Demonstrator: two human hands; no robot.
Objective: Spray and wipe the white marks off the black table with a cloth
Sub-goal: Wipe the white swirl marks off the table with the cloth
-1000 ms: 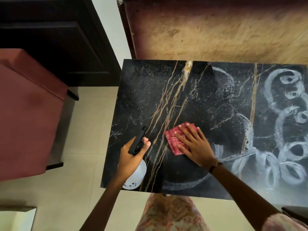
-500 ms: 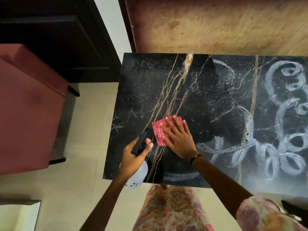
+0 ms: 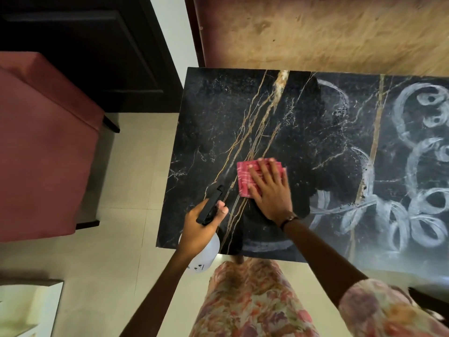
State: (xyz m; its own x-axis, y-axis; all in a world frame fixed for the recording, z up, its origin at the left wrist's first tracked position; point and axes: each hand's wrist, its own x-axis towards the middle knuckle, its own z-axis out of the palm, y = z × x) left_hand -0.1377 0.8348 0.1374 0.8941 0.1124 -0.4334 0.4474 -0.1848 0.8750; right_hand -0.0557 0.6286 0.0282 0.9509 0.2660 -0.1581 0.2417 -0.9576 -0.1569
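The black marble table (image 3: 218,122) has gold veins on its left half. White looping marks (image 3: 418,190) cover its right half, and a faint white arc (image 3: 267,245) lies near the front edge. My right hand (image 3: 269,190) presses flat, fingers spread, on a folded red checked cloth (image 3: 244,181) left of the table's middle. My left hand (image 3: 201,224) grips a white spray bottle (image 3: 202,256) with a black trigger head (image 3: 210,205), held at the table's front left corner.
A red upholstered chair (image 3: 41,147) stands on the pale tiled floor left of the table. A dark door (image 3: 85,45) is at the back left. A tan rug (image 3: 328,32) lies beyond the table's far edge.
My right hand has slid the red cloth to the left and then further from me across the dark surface. The left hand keeps the spray bottle at the front corner.
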